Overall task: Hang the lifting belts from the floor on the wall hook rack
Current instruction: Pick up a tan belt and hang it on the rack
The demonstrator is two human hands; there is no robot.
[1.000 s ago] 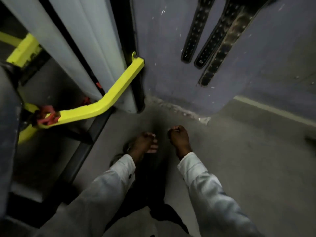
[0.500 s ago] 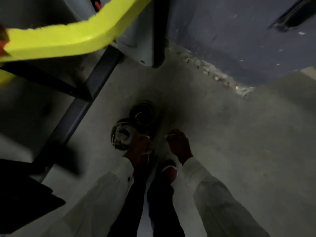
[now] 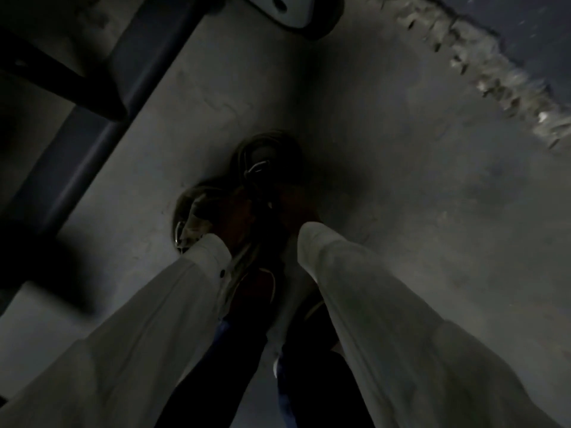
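1. Head view, general: The camera looked steeply down at a grey concrete floor (image 3: pixel 401 186). The picture was dark and blurred, so fine detail was limited.
2. Task items: Two coiled lifting belts lay on the floor directly ahead of the person. The far belt (image 3: pixel 262 152) showed a bright metal buckle on its near side. The near belt (image 3: pixel 187 211) lay to the left of it and closer to the person, also with a metal glint at its lower edge. Whether the two coils touched could not be determined.
3. Left hand (image 3: pixel 231 217): It reached out of a white sleeve (image 3: pixel 173 304) and overlapped the right part of the near belt. Whether its fingers gripped the belt could not be determined.
4. Right hand (image 3: pixel 296 205): It sat at the near edge of the far belt, just below the buckle. Its grip could not be determined either.
5. Surroundings: A dark steel beam (image 3: pixel 77 140) ran diagonally across the floor to the left, well apart from the belts. A white plate (image 3: pixel 287 10) sat at the top edge. A crumbled wall base (image 3: pixel 494 72) crossed the upper right corner.
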